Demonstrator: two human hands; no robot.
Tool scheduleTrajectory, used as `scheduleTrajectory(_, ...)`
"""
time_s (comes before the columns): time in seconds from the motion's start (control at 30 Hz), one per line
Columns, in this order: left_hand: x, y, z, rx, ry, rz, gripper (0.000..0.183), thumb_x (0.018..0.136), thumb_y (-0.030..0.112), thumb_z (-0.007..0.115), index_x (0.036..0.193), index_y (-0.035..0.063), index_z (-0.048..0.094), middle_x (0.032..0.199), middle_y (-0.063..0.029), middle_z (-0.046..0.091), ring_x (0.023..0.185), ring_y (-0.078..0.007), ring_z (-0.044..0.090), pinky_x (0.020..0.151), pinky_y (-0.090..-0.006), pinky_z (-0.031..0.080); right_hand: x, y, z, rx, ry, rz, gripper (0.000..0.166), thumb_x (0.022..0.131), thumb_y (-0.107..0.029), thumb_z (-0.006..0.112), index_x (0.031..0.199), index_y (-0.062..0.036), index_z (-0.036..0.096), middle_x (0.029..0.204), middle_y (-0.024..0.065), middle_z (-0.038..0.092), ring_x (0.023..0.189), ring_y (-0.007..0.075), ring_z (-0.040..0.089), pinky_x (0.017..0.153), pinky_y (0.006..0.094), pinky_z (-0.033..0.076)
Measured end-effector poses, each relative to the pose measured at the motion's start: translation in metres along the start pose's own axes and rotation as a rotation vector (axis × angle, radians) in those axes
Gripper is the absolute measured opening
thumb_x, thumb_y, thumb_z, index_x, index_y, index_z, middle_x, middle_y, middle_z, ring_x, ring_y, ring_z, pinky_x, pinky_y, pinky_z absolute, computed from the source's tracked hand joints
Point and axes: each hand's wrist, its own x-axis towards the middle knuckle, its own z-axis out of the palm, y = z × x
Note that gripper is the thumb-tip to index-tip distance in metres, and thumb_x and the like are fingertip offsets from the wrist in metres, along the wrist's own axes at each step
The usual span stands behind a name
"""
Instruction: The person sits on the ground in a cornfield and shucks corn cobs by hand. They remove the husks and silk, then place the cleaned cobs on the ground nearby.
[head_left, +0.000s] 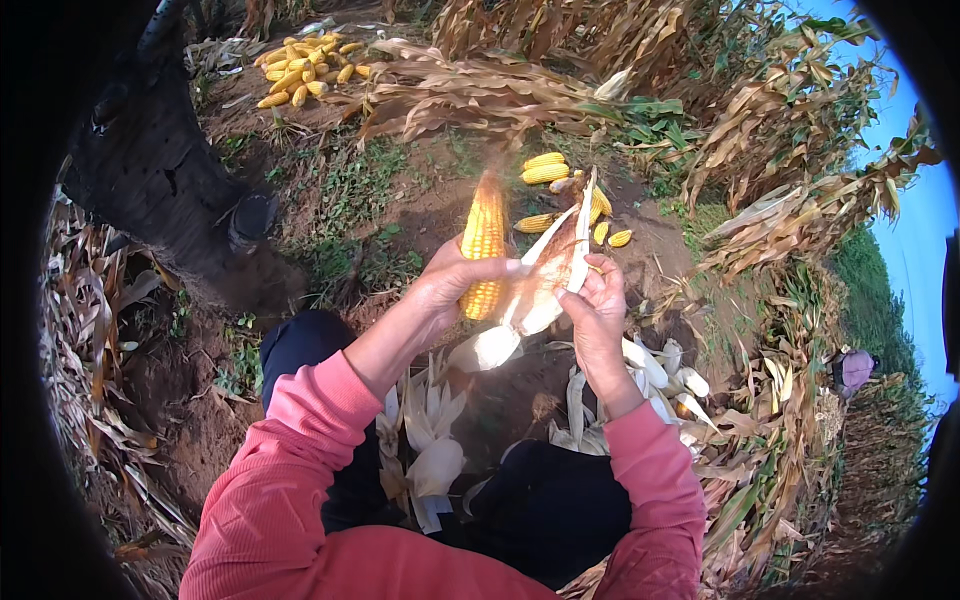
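Note:
A yellow corn ear (482, 251), bare of husk with brown silk at its tip, is gripped in my left hand (442, 281), the thumb lying across it. My right hand (598, 304) pinches the edge of a pale, opened corn husk (551, 274) between thumb and fingers. Brown silk clings inside that husk, and its white lower leaves (486, 349) hang under the two hands. Whether the ear and the husk are still joined cannot be made out. Past the hands, several husked ears (546, 169) lie on the soil.
A heap of husked corn (307, 67) lies at the upper left, near a dark tree trunk (161, 161). Unhusked ears (667, 375) sit by my right arm, loose husks (431, 442) between my legs. Dry corn stalks (510, 90) border the ground. Another person (853, 371) is far right.

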Motion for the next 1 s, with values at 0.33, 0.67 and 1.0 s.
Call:
scheduleTrajectory(0.33, -0.005, -0.017, 0.01, 0.287, 0.037, 0.054, 0.044, 0.062, -0.004, 0.068, 0.102, 0.001, 0.051, 0.086, -0.0036, 0.056, 0.077, -0.0156, 0.059, 0.071, -0.0299, 0.051, -0.001, -0.003, 0.008, -0.106, 0.048, 0.042, 0.055, 0.081, 0.003, 0.062, 0.127, -0.0021, 0.032, 0.109, 0.0086, 0.056, 0.093, 0.0108, 0.056, 0.078, 0.0253, 0.047)
scheduleTrajectory(0.67, 0.004, -0.01, 0.004, 0.449, 0.091, 0.103, 0.046, 0.061, 0.003, 0.077, 0.101, -0.0005, 0.054, 0.09, -0.0076, 0.063, 0.08, -0.0156, 0.061, 0.075, -0.0294, 0.05, 0.015, 0.015, -0.027, -0.219, 0.14, 0.037, 0.018, 0.091, -0.01, 0.06, 0.104, 0.0018, 0.062, 0.082, -0.0022, 0.061, 0.072, 0.0028, 0.049, 0.066, 0.0207, 0.041)
scheduleTrajectory(1.0, -0.002, -0.01, 0.01, 0.559, 0.09, 0.124, 0.045, 0.062, 0.003, 0.078, 0.101, -0.0006, 0.056, 0.089, -0.0059, 0.063, 0.08, -0.0144, 0.06, 0.076, -0.0289, 0.049, 0.005, 0.009, -0.009, -0.296, -0.056, 0.157, 0.019, 0.093, -0.016, 0.058, 0.093, 0.0022, 0.064, 0.082, -0.0029, 0.061, 0.074, 0.0022, 0.049, 0.066, 0.0201, 0.041)
